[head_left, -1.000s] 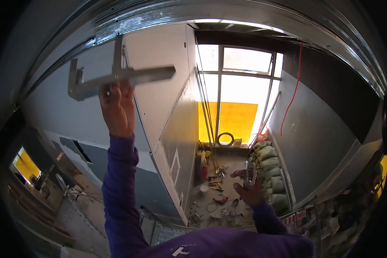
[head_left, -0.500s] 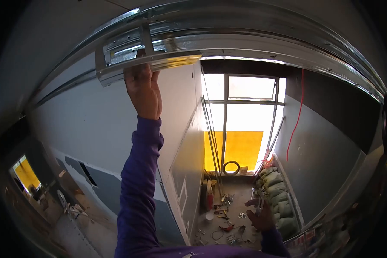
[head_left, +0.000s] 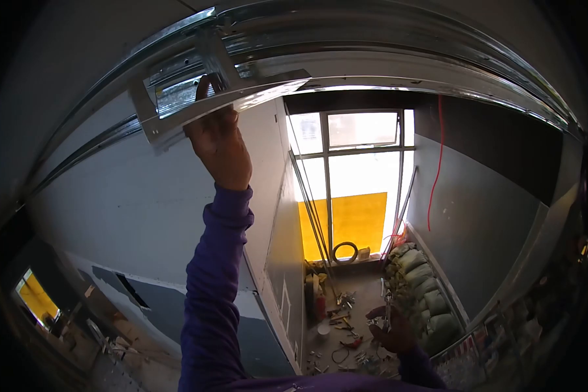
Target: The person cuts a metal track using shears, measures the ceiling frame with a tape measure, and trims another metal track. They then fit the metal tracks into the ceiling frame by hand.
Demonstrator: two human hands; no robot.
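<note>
My left hand [head_left: 219, 144] is raised overhead in a purple sleeve and grips a short metal profile piece [head_left: 176, 114]. The piece is pressed up against the long ceiling metal track [head_left: 385, 39] that curves across the top. My right hand [head_left: 391, 330] hangs low at my side and holds a small metal tool [head_left: 387, 308]; its type is too small to tell.
A grey wall [head_left: 124, 209] runs along the left. A bright window [head_left: 353, 176] with a yellow panel closes the far end. Far below lie scattered tools [head_left: 340, 326], a hose coil [head_left: 343, 251] and stacked green sacks [head_left: 421, 287]. A red cable [head_left: 436, 163] hangs on the right wall.
My left hand has lifted the metal profile piece from mid-air up against the ceiling track and tilted it. My right hand has stayed low with the tool.
</note>
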